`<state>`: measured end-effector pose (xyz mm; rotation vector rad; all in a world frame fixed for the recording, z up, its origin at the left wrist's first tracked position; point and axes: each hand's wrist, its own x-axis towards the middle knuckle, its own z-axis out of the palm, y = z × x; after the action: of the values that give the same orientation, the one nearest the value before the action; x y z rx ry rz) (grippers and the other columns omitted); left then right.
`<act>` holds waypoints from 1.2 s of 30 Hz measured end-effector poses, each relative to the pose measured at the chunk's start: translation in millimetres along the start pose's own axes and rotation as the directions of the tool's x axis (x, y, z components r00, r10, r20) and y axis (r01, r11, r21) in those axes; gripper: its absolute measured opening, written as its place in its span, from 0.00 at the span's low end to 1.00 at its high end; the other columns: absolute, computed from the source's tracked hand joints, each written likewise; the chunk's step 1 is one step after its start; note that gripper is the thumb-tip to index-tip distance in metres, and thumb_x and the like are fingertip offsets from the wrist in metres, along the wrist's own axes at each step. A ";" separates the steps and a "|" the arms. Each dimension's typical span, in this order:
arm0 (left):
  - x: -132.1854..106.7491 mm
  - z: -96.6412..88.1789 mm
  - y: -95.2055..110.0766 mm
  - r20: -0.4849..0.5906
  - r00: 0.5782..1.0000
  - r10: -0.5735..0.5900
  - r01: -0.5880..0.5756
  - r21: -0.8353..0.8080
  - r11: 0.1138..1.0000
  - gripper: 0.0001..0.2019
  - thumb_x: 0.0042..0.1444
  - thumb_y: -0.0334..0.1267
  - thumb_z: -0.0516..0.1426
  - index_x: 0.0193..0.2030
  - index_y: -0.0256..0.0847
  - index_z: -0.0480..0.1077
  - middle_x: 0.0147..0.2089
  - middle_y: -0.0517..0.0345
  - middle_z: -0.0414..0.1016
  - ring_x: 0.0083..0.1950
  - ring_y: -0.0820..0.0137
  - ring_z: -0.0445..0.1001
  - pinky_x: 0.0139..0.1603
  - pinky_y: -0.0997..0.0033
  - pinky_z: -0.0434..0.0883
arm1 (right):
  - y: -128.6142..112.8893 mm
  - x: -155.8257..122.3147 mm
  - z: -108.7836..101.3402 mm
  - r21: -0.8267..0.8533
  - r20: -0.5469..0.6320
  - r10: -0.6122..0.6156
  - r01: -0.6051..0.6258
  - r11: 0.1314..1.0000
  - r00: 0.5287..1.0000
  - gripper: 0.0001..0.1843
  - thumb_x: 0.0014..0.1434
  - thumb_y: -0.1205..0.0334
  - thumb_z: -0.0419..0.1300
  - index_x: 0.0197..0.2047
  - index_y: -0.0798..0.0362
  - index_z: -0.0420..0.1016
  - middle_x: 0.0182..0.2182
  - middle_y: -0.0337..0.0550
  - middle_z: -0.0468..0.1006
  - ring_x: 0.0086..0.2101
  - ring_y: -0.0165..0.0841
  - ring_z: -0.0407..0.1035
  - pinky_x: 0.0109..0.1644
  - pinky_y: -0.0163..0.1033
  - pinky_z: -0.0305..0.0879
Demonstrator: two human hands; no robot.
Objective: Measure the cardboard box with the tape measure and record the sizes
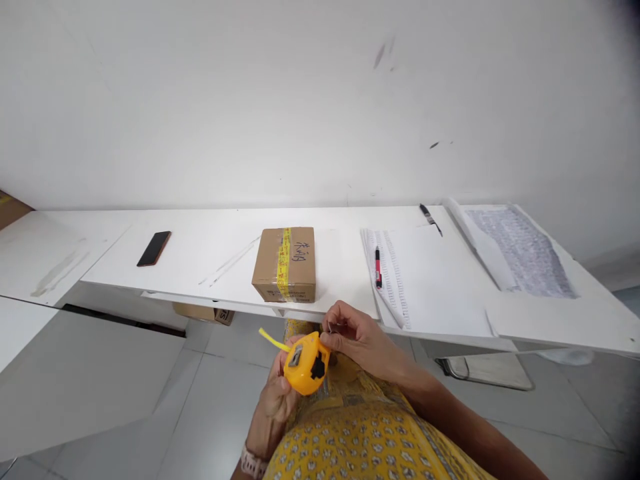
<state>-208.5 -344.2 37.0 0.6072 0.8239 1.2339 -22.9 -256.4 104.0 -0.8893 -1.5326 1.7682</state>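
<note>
A yellow-orange tape measure [306, 365] is held in front of my body, below the table's front edge. My left hand [277, 393] grips the case from its left and lower side, with the fingers partly hidden behind it. A yellow strap [273, 339] sticks out from the upper left of the case. Thumb and fingers of my right hand [353, 337] are closed at the upper right corner of the case, where a small metal bit shows between them. On the table just beyond stands a taped cardboard box [267, 261] with handwriting on top.
The narrow white table [225, 233] runs along the wall. A dark phone [154, 249] lies at the left. To the right are paper sheets [440, 287] with a red and black pen [378, 267], a black pen [430, 219] and more printed paper [520, 247]. Another box [205, 313] sits beneath the table.
</note>
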 end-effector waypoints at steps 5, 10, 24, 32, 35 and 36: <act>-17.7 -7.0 9.6 -0.018 0.997 -0.071 0.072 0.124 0.990 0.39 0.42 0.61 0.68 0.59 0.46 0.69 0.48 0.47 0.78 0.47 0.54 0.78 0.47 0.58 0.76 | -4.7 3.2 10.5 -0.051 0.071 0.019 -0.015 0.999 0.997 0.16 0.59 0.48 0.62 0.36 0.50 0.64 0.31 0.37 0.68 0.30 0.29 0.61 0.33 0.35 0.59; -18.0 -5.8 29.8 0.288 0.929 -0.233 0.194 0.157 0.968 0.45 0.27 0.54 0.75 0.55 0.43 0.71 0.46 0.47 0.77 0.46 0.51 0.78 0.50 0.51 0.72 | 0.2 3.2 18.9 -0.238 0.080 0.051 -0.031 0.971 0.996 0.12 0.58 0.54 0.62 0.32 0.49 0.63 0.25 0.32 0.63 0.26 0.27 0.55 0.29 0.34 0.52; -7.0 9.5 68.9 0.095 0.995 0.012 -0.025 0.141 0.990 0.34 0.55 0.54 0.62 0.66 0.46 0.62 0.52 0.43 0.75 0.27 0.65 0.79 0.24 0.70 0.73 | -77.7 185.0 -58.8 -0.434 -0.133 -0.324 0.239 0.869 0.937 0.17 0.58 0.47 0.60 0.29 0.52 0.66 0.31 0.38 0.71 0.32 0.30 0.61 0.37 0.37 0.56; -13.7 2.4 62.0 -0.080 0.996 0.047 -0.049 -0.027 0.998 0.23 0.63 0.52 0.56 0.58 0.41 0.70 0.49 0.43 0.78 0.31 0.63 0.80 0.29 0.66 0.76 | -29.3 238.9 -48.1 -0.366 -0.172 -0.126 0.055 0.929 0.977 0.17 0.54 0.48 0.61 0.26 0.53 0.67 0.27 0.38 0.72 0.30 0.31 0.63 0.34 0.37 0.57; -13.0 7.6 63.3 -0.018 0.998 0.061 -0.063 -0.096 0.993 0.21 0.64 0.50 0.55 0.57 0.40 0.72 0.52 0.42 0.78 0.37 0.59 0.81 0.34 0.62 0.78 | -25.1 234.9 -47.4 -0.228 -0.146 -0.136 0.101 0.968 0.980 0.13 0.51 0.51 0.63 0.29 0.53 0.71 0.28 0.40 0.74 0.31 0.32 0.66 0.36 0.37 0.61; -12.6 9.6 64.2 -0.002 0.999 0.053 -0.053 -0.111 0.992 0.20 0.64 0.49 0.55 0.56 0.40 0.72 0.53 0.42 0.77 0.38 0.59 0.81 0.35 0.61 0.78 | -25.3 233.6 -48.2 -0.196 -0.120 -0.132 0.107 0.975 0.984 0.12 0.50 0.52 0.63 0.30 0.53 0.73 0.29 0.40 0.75 0.31 0.32 0.67 0.36 0.38 0.61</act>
<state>-238.6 -340.7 95.8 0.5424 0.7369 1.3186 -117.2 -35.8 104.0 -0.9639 -1.6493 1.4667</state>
